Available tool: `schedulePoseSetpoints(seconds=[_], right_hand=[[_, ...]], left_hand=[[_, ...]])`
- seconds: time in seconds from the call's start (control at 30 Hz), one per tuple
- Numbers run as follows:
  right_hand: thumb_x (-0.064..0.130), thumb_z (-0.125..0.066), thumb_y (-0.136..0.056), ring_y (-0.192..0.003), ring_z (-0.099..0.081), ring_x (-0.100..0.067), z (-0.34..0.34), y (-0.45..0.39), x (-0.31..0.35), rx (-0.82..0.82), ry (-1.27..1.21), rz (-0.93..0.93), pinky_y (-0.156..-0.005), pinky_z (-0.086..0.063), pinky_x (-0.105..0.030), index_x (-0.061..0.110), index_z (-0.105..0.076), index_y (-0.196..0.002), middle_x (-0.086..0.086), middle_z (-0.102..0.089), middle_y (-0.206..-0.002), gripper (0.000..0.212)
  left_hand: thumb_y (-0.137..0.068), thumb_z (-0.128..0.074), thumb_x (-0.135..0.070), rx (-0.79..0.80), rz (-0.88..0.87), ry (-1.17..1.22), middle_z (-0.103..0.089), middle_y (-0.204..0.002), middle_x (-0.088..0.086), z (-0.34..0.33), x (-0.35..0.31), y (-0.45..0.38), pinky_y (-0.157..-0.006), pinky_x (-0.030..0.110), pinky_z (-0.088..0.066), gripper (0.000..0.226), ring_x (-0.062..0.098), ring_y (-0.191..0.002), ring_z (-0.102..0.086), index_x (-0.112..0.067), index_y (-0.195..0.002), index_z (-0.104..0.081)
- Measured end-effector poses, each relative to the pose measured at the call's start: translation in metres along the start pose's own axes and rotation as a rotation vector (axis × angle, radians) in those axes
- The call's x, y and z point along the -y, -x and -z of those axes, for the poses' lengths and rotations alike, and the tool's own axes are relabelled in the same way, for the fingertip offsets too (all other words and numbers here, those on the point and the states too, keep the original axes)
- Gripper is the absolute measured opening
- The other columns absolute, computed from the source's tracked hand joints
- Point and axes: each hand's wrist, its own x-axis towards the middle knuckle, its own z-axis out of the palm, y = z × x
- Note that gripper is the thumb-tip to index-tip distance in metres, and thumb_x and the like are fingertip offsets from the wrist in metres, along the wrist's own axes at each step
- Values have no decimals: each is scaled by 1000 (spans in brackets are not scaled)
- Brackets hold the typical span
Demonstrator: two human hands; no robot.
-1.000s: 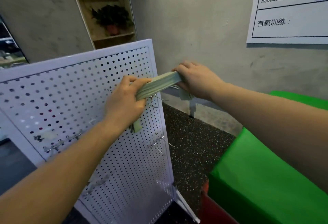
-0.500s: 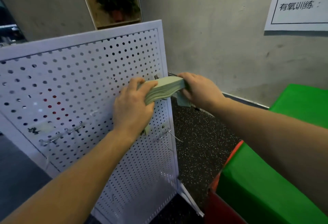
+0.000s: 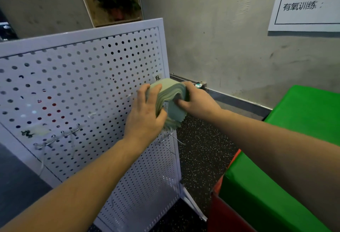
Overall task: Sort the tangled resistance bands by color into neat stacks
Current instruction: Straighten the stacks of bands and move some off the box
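Left hand [image 3: 145,115] and right hand [image 3: 197,101] grip bent pale-green bands [image 3: 170,95] (thick bundle) against pegboard [image 3: 82,88]

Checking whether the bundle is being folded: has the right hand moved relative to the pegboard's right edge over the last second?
Yes. The right hand has come in toward the pegboard edge and the left hand, bending the green bands into an arch.

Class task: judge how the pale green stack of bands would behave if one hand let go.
The green bands already arch between the left hand and right hand, so probably floppy. Their loose, fanned lower edges suggest the layers might slide apart and droop.
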Motion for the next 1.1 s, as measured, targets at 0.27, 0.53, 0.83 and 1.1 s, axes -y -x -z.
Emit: schedulePoseSetpoints(seconds=[0.27,0.53,0.83,1.1], right_hand=[[34,-59,-96,-110,-61,-19,4,5,7,-27,-101,-1,-92,-54,-45,27,-46,-141,0,-65,-125,47],[39,-65,-92,-114,-61,-15,8,5,5,27,-138,-67,-97,-54,-41,25,-43,-146,2,-63,-131,59],[47,-67,-91,-124,-55,-20,38,35,-3,38,-57,-127,-103,-48,-40,24,-36,-151,-4,-53,-141,71],[33,-67,-93,-101,-63,-19,115,144,-42,25,63,-242,-98,-50,-38,23,-50,-140,-4,-64,-121,51]], left_hand=[[-94,-60,-44,-4,20,109,-26,-148,-4,6,10,5,-90,31,-44,64,15,-126,-40,-34,-151,-33],[-96,-61,-40,13,41,184,-33,-145,-7,15,9,1,-101,48,-49,53,13,-131,-39,-33,-145,-44],[-93,-47,-52,-13,-46,65,-39,-143,0,39,-8,-1,-109,45,-38,51,20,-130,-40,-24,-136,-52],[-92,-53,-38,-9,-300,138,-56,-121,1,37,-102,-2,-94,34,-40,31,20,-110,-52,-17,-111,-65]])
